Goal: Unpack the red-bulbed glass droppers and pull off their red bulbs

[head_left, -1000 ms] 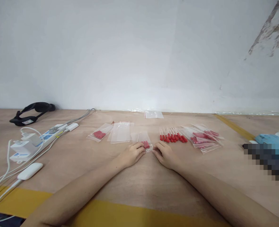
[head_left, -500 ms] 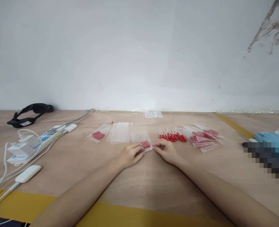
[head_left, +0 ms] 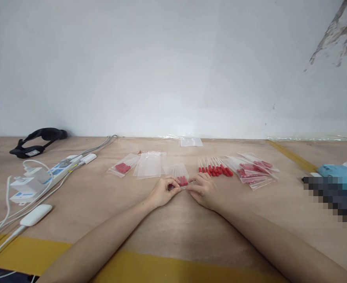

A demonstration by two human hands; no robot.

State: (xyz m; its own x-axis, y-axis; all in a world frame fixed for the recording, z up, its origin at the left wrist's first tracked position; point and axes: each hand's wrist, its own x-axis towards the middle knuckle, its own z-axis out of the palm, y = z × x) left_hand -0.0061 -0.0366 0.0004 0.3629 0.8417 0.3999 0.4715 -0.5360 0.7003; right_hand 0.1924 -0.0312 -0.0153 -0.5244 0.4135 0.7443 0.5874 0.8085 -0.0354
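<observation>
Head view: a small clear bag (head_left: 176, 169) lies on the counter (head_left: 173, 236) in the middle, between the left hand (head_left: 162, 191) and the right hand (head_left: 204, 190).
Left grip: closed on the near left edge of this bag, with thumb and fingers pinching it.
Right grip: its fingertips are at the near right edge of the bag; they are slightly blurred, so I cannot tell if they pinch it.
Inside this bag: several sticks with red ends (head_left: 183, 181), the red ends toward the near side.
Loose row: similar red-ended sticks (head_left: 217, 170) lie side by side, just beyond the right hand.
Right pile: overlapping clear bags (head_left: 254, 171), containing red-ended pieces, beside the row.
Left filled bag (head_left: 123, 166): also red-ended sticks inside.
Flat bags (head_left: 150, 165): clear, lying between the left filled bag and the middle one.
Far bag (head_left: 191, 142): flat, near the wall (head_left: 161, 67).
</observation>
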